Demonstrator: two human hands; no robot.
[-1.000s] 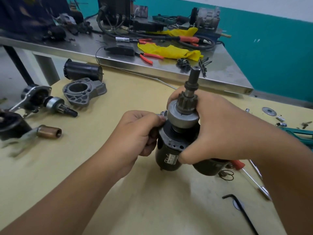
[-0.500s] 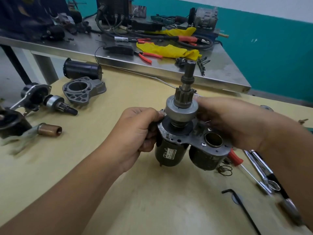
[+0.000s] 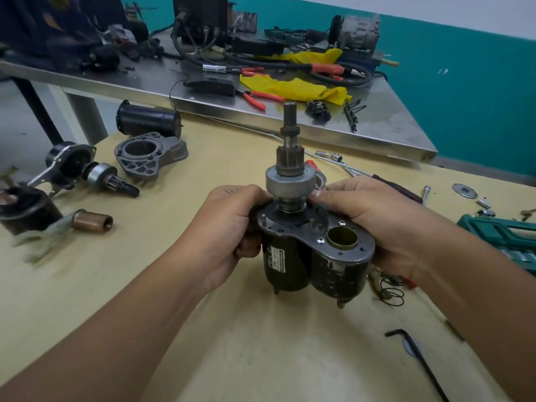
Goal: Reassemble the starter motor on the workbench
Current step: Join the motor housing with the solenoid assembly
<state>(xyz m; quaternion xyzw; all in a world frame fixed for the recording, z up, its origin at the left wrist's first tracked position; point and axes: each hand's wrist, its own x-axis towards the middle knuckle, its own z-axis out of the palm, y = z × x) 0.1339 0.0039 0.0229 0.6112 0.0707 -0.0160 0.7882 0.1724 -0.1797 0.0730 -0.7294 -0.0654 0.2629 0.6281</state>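
The starter motor (image 3: 307, 265) stands upright on the tan workbench (image 3: 145, 285), two dark cylinders under a grey plate with an open brass bore. Its pinion drive and shaft (image 3: 290, 172) rise from the plate's left side. My left hand (image 3: 235, 224) grips the motor body on the left. My right hand (image 3: 374, 219) grips the plate and solenoid side on the right, fingertips near the drive's base. A grey nose housing (image 3: 149, 156) lies at the far left, with a black motor case (image 3: 148, 120) behind it.
Another drive gear and end cap (image 3: 87, 172), a copper sleeve (image 3: 92, 223) and a dark part lie at left. Springs (image 3: 391, 288), a hex key (image 3: 417, 358), a washer (image 3: 464, 190), tools and a green case (image 3: 504, 236) lie at right. A cluttered steel table (image 3: 290, 123) stands behind.
My right hand slid off the top of the pinion drive and down to the plate's right side, uncovering the brass bore. The view has moved closer.
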